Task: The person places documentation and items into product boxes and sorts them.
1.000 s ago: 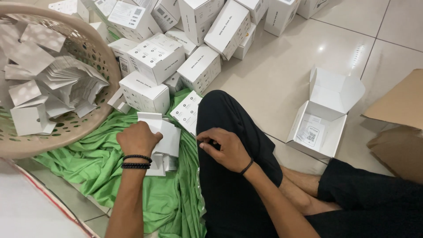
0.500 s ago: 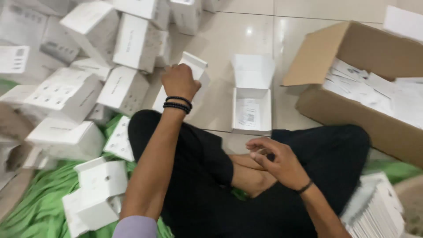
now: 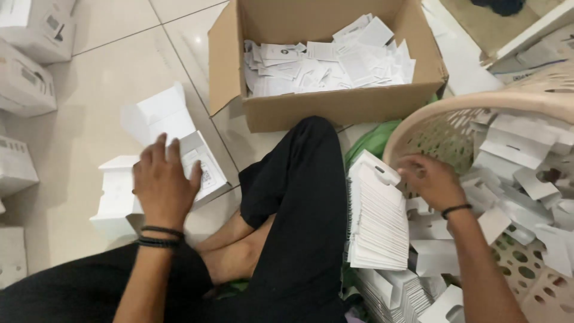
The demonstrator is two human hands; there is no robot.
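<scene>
While the person sits cross-legged on the pale tiled floor, the left hand lies palm down, fingers spread and flat, gripping nothing, on two small white boxes at the near left. Under its fingertips is the open white box, whose lid flap stands up on the far side of the hand and whose inside shows a printed leaflet just right of the index finger; under the heel of the hand, touching that box on its near-left side, sits a second white box (closed, as far as the view shows). The right hand reaches to the right, its fingers curled at the near rim of the beige perforated basket, right at the far top corner of the stack of flat white cards that leans between the black-clad knee and the basket; whether those fingers pinch a card or only touch one cannot be told. More loose white cards fill the basket well to the right of that hand. Far from both hands, beyond the knee, stands an open brown cardboard box holding scattered white paper slips. Closed white boxes lie along the left edge, well apart from the left hand.
</scene>
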